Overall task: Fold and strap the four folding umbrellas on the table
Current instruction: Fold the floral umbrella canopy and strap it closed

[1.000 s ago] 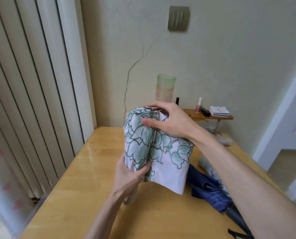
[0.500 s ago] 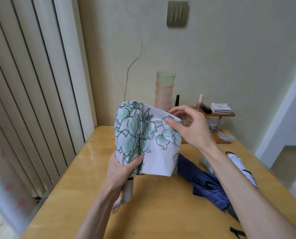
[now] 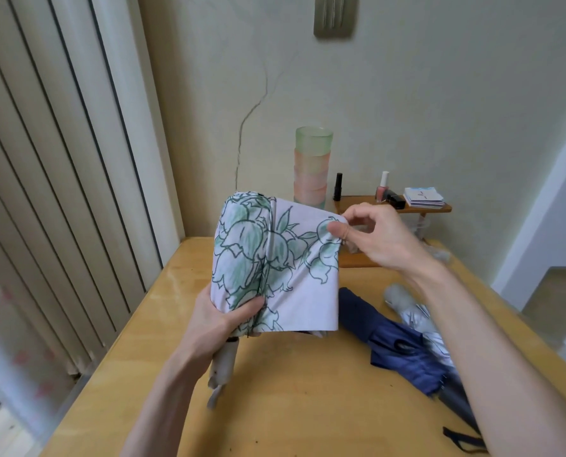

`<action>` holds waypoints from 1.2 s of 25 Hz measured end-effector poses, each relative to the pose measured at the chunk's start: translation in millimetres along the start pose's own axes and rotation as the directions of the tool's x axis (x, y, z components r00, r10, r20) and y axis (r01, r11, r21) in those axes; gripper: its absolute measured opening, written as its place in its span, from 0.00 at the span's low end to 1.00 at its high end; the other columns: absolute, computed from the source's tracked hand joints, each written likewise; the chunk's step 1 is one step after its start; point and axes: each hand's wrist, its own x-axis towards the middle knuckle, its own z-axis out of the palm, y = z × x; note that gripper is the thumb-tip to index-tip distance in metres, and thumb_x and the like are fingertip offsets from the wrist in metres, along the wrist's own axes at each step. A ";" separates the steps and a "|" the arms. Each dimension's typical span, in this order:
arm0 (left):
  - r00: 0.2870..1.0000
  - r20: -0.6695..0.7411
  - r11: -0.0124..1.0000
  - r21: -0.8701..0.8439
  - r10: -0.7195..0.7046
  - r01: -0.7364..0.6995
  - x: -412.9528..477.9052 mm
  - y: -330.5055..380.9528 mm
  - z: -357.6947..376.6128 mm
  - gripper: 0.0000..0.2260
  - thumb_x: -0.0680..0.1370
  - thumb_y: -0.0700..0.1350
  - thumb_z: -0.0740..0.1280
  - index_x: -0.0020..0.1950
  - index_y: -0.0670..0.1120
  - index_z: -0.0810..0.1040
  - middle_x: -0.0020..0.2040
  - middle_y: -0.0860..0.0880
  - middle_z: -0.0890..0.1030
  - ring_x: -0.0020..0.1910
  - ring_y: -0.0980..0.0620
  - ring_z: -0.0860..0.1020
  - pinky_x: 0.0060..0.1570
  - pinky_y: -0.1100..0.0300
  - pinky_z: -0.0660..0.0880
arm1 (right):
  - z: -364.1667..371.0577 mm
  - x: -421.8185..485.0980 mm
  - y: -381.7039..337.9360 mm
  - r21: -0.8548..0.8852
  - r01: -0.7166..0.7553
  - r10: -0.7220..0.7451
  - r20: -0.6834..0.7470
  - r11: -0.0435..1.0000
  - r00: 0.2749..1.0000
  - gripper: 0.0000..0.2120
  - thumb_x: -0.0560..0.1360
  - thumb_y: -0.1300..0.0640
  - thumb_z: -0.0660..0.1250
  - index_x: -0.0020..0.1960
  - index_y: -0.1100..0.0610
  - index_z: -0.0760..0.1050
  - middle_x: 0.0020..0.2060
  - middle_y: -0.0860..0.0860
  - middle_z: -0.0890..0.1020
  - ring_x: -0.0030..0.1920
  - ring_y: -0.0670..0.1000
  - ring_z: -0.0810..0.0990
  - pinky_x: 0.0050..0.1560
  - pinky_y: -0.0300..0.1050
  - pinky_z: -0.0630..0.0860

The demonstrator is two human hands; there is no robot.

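I hold a white folding umbrella with a green flower print [image 3: 258, 258] upright above the wooden table [image 3: 294, 400]. My left hand [image 3: 222, 318] grips the bundled canopy near its lower end, and the pale handle [image 3: 223, 361] hangs below my fist. My right hand [image 3: 370, 239] pinches the top corner of a loose flap and holds it stretched out to the right. A dark blue umbrella [image 3: 397, 344] lies unfolded on the table at the right. A silver-grey umbrella [image 3: 413, 308] lies beside it, partly behind my right forearm.
A stack of pink and green cups [image 3: 312, 169] stands against the back wall. A small wooden shelf [image 3: 393, 206] holds nail polish, a dark tube and a pile of cards. Vertical blinds [image 3: 54, 179] line the left side. A black strap [image 3: 463, 440] lies near the front right edge.
My right hand came off the top of the bundle and pulled a flap of the canopy out to the right. The umbrella shifted slightly left in my left hand.
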 end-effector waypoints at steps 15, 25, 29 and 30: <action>0.998 -0.037 0.998 0.050 -0.042 0.044 -5.3 5.7 -11.5 0.31 0.57 0.55 0.79 0.56 0.44 0.81 0.46 0.45 0.88 0.39 0.49 0.86 0.33 0.59 0.79 | 4.0 -5.4 -2.0 -0.009 -0.084 0.083 0.317 0.996 0.945 0.17 0.72 0.38 0.76 0.53 0.49 0.88 0.52 0.43 0.84 0.58 0.51 0.82 0.64 0.60 0.79; 0.995 -0.068 0.997 -0.046 -0.069 0.066 -3.9 7.8 -5.4 0.24 0.64 0.47 0.81 0.58 0.43 0.81 0.49 0.44 0.88 0.42 0.45 0.86 0.36 0.52 0.84 | 11.4 -0.5 -8.4 -0.117 -0.011 0.017 0.047 0.993 0.999 0.29 0.69 0.35 0.76 0.63 0.51 0.78 0.55 0.49 0.80 0.48 0.46 0.83 0.49 0.41 0.78; 0.982 -0.157 0.968 -0.242 -0.105 0.065 2.3 6.3 6.4 0.14 0.78 0.35 0.73 0.63 0.43 0.80 0.54 0.43 0.88 0.46 0.43 0.87 0.46 0.38 0.85 | 29.2 -27.7 8.8 -0.057 -0.039 0.055 0.299 0.998 0.953 0.57 0.69 0.57 0.85 0.81 0.29 0.50 0.71 0.46 0.68 0.52 0.58 0.84 0.51 0.50 0.82; 0.980 -0.165 0.967 -0.247 -0.110 0.067 2.6 5.9 7.9 0.14 0.78 0.35 0.73 0.63 0.43 0.80 0.54 0.44 0.88 0.46 0.44 0.87 0.46 0.38 0.85 | 35.4 -32.4 13.4 -0.042 -0.003 0.016 0.291 0.999 0.956 0.56 0.70 0.62 0.83 0.81 0.29 0.52 0.70 0.45 0.69 0.51 0.62 0.83 0.49 0.54 0.81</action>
